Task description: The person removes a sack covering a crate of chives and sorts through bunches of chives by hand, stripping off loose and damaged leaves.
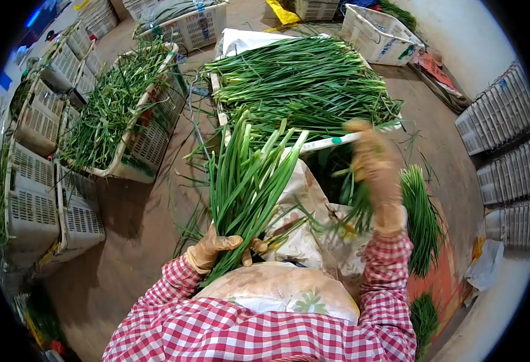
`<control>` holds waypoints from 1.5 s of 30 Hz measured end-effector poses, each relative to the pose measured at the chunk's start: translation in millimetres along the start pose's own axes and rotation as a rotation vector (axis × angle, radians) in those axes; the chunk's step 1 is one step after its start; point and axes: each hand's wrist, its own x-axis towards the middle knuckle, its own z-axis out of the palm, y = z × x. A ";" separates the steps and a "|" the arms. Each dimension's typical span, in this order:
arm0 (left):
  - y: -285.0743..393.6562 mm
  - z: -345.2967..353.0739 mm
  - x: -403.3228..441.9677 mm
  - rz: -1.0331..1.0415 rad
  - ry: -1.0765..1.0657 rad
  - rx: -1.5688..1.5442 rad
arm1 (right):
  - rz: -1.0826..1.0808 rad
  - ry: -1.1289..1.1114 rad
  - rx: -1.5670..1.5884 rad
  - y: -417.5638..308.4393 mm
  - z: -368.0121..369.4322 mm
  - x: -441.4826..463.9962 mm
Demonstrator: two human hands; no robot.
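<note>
My left hand (213,250), in a tan glove, is closed around the lower part of a bunch of garlic chives (241,181). The pale stem ends point up and away from me, and the green leaves run down past my fingers over my lap. My right hand (373,169), gloved too, is raised at the near right corner of the heaped crate and smeared by motion. Blurred loose green leaves (358,211) are just below it; whether its fingers grip them is unclear. A stained apron (277,283) covers my lap.
Ahead, garlic chives (301,78) lie heaped on a white crate (322,143). To the left stands a crate (150,145) full of leafy scraps (111,111). Tied bundles (421,223) stand at my right. Stacked crates (500,114) line the right wall; another crate (379,37) is at the back.
</note>
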 end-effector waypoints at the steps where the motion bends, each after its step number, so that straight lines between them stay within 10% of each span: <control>1: -0.9 0.7 1.2 0.029 -0.007 0.013 | 0.073 -0.262 0.235 15.0 12.1 3.3; 9: 5.6 9.8 2.4 0.010 -0.003 0.063 | 0.345 -0.405 0.805 16.2 49.6 0.2; 17: 4.8 6.4 1.4 0.114 0.117 0.002 | -0.212 0.273 0.709 29.1 -82.7 24.5; 21: 6.1 -9.2 -0.1 0.056 0.117 0.122 | -0.334 0.646 0.515 -17.9 -107.9 9.9; 24: 7.7 1.8 0.2 0.027 0.210 0.216 | -0.734 0.727 -0.278 -28.6 -89.0 0.2; 31: -12.5 2.0 1.7 0.015 0.257 0.262 | 0.131 -0.202 0.215 -9.3 32.2 -23.3; 45: -15.3 -18.1 9.7 0.024 0.141 -0.025 | -0.082 0.176 0.926 -5.6 -41.1 -12.1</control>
